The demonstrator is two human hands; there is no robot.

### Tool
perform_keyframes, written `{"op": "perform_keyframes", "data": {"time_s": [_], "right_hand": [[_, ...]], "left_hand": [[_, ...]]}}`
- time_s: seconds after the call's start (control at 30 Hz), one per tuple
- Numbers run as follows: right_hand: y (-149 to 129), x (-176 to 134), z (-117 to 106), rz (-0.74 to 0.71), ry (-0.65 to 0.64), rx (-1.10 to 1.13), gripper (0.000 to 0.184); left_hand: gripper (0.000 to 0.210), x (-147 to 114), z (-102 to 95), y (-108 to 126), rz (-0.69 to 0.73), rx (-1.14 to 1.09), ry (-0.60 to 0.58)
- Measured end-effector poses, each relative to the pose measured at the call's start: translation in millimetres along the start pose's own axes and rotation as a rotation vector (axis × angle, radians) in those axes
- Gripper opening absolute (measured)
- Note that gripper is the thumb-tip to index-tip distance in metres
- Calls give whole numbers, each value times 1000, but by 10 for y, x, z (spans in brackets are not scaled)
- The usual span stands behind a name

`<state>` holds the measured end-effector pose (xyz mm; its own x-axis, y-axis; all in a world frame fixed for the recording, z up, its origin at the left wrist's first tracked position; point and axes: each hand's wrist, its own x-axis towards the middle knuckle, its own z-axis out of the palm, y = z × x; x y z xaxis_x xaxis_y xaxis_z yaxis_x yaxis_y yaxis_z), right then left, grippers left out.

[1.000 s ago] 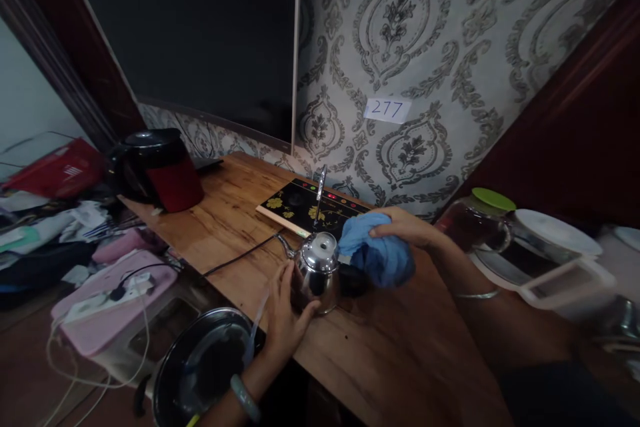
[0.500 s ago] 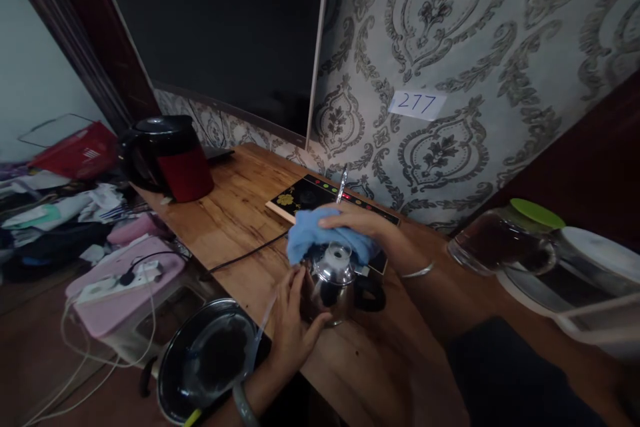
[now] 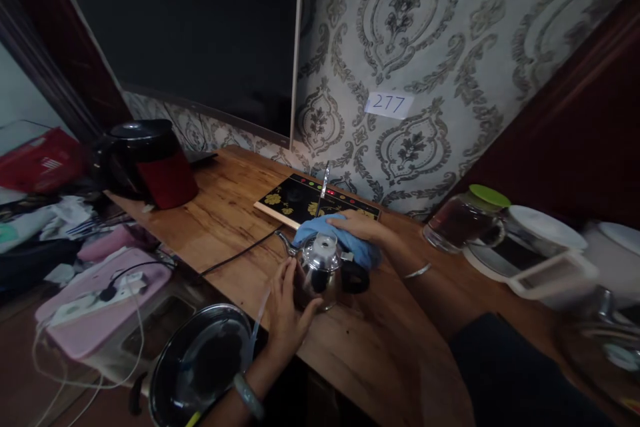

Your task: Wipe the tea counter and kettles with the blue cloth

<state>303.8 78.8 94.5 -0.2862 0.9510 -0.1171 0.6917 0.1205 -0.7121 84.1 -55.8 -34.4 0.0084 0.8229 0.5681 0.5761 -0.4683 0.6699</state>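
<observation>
A shiny metal teapot [image 3: 320, 273] with a black handle [image 3: 355, 276] stands upright on the wooden counter. Its thin curved spout [image 3: 286, 243] points left. My left hand [image 3: 286, 313] cups the near left side of the pot, thumb low and fingers up below the spout. A blue cloth [image 3: 365, 248] is bunched against the pot's far side and reaches right, behind the handle. My right hand [image 3: 357, 224] presses on this cloth, its fingertips curled over it; part of its grip is hidden.
Behind the pot lies a black induction cooktop [image 3: 295, 199] with a metal faucet-like tube [image 3: 325, 180]. At left are a red-black electric kettle [image 3: 167, 167] and, below the counter, a dark pan [image 3: 203, 360]. A green-lidded glass jug [image 3: 457, 220] stands at right.
My right hand has drawn the cloth rightward along the pot's far side, uncovering the spout. My left hand stays on the pot. The view has turned to the right.
</observation>
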Motion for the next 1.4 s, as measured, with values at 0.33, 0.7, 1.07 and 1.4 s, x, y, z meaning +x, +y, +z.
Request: {"op": "perform_keyframes", "data": {"time_s": [0.33,0.7,1.07,1.4], "right_hand": [[354,-1305,151,150,157,210,28],[-193,-2200,742,50,527,302,38],[-678,-1443,1748,-221,417,-520,34],[-671,-1766,1772,-215,599,182,28]], "left_hand": [[78,63,8,8,37,-52,12],[72,19,-53,167,57,-110,91],[62,-343,-588,201,-293,-566,-16],[70,-497,-696,495,-260,-670,-208]]}}
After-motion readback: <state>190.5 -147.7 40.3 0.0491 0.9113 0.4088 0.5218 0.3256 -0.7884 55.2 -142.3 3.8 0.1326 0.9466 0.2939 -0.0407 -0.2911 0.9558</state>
